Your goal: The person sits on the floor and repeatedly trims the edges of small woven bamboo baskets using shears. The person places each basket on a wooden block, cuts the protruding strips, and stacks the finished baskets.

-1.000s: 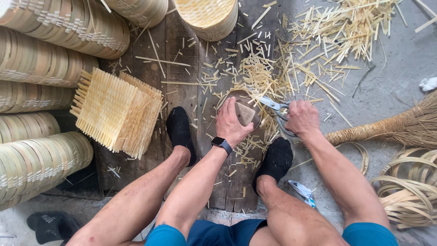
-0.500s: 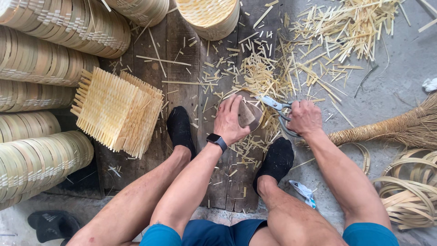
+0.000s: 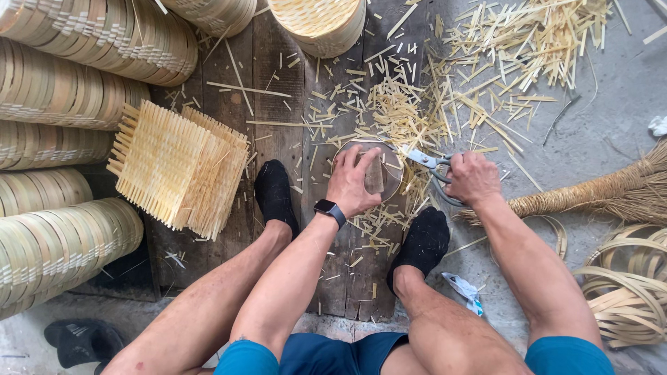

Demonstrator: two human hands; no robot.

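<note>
Scissors (image 3: 425, 161) work is what I've got in the middle of the frame: my right hand (image 3: 474, 178) has its fingers closed through the handles, blades pointing left toward the round woven disc (image 3: 389, 172). My left hand (image 3: 353, 182) is spread flat on top of that disc, fingers pressing it down onto the wooden boards (image 3: 278, 90) between my two black-socked feet (image 3: 276, 196), not curled round anything. A small block sits on the disc just beside my fingers, can't tell what it is.

My take on doing this bit well: keep the palm weight on the disc so it doesn't spin, keep fingertips back from the blades, and snip right at the rim rather than chewing into the weave.

Bamboo offcuts (image 3: 514, 48) are all over the upper right, a stack of square woven mats (image 3: 177, 167) sits centre left, and a broom (image 3: 597, 194) lies at the right edge.
</note>
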